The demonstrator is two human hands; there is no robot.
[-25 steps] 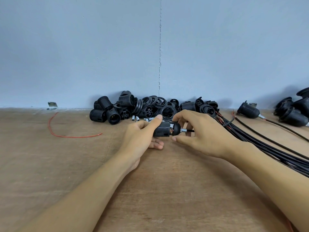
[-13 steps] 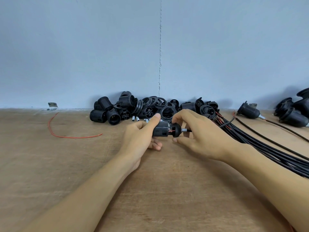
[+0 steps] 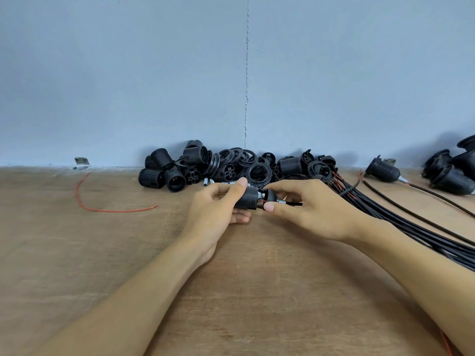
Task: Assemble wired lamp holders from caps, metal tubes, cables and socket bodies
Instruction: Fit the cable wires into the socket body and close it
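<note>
Gripping the socket body [image 3: 247, 199] with curled fingers, the left hand [image 3: 214, 209] meets the right hand [image 3: 312, 208], which pinches the cap [image 3: 270, 196] over the table [image 3: 77, 253].

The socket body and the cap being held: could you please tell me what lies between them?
In the head view, thin red wires cross the small gap between socket body and cap.

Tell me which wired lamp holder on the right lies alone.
The lamp holder lying by itself, left of the heap of holders at the right edge.
</note>
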